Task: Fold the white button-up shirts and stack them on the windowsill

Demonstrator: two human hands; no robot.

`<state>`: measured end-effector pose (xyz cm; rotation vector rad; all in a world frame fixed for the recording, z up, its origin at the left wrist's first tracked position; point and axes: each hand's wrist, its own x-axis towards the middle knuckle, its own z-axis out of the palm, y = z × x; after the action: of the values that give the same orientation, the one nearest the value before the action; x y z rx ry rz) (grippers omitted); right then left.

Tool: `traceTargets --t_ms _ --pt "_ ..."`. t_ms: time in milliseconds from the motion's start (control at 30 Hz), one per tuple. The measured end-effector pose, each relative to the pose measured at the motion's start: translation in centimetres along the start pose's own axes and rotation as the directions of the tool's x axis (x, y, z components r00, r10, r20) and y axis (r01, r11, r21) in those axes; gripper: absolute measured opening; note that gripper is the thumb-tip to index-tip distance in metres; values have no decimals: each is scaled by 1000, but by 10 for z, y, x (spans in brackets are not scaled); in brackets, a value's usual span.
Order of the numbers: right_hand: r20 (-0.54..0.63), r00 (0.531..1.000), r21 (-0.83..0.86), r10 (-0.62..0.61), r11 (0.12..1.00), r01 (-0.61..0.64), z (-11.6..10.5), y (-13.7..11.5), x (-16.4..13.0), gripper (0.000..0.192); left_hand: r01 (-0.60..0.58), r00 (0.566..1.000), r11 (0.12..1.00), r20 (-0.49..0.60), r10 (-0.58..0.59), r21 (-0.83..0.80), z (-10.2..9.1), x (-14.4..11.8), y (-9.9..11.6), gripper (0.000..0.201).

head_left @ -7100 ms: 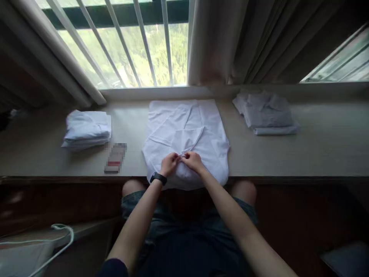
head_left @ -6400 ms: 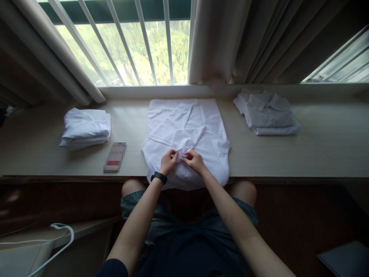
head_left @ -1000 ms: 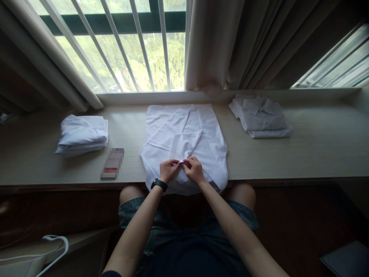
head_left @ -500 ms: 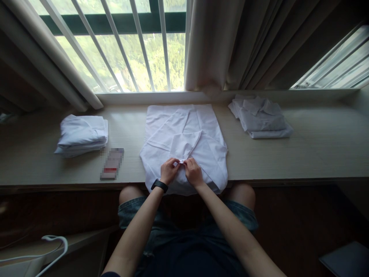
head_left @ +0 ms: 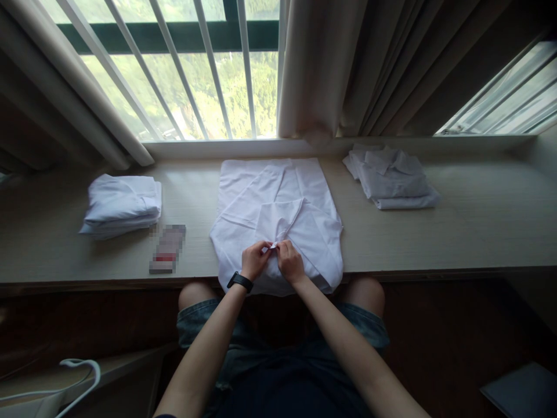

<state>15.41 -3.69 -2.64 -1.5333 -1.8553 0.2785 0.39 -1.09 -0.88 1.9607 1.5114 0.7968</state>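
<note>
A white garment, which looks like a shirt [head_left: 243, 197], lies spread on the long pale table, its near edge hanging slightly over the front. My left hand [head_left: 256, 259], with a dark watch [head_left: 240, 281] at the wrist, pinches a small bit of the white cloth. Right beside it, my right hand [head_left: 290, 261] pinches the same gathered spot, fingertips almost touching the left ones. Folds of fabric fan out from that point. Whether a button sits between the fingertips I cannot tell.
A folded white stack [head_left: 122, 203] lies on the table [head_left: 487, 232] at left, near a blurred-out flat object [head_left: 167, 249]. More folded white clothes [head_left: 394, 177] lie at right. A white hanger [head_left: 89, 371] is at lower left. Curtains [head_left: 322, 69] and a barred window stand behind.
Both hands stay at the same spot on the cloth, with only a slight shift of the fingertips. The view has moved very slightly.
</note>
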Motion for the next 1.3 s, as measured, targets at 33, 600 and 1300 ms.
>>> traceTargets --t_ms 33,600,1300 --pt "-1 1000 -5 6 1000 -6 0 0 0 26 -7 1000 1000 1 7 7 0 0 0 11" --pt "5 1000 101 -25 995 25 -6 2 0 25 -45 997 994 -54 50 100 4 -6 3 22" --pt "-132 991 135 16 991 2 -8 0 -4 24 -57 995 894 93 18 444 -23 -2 41 31"
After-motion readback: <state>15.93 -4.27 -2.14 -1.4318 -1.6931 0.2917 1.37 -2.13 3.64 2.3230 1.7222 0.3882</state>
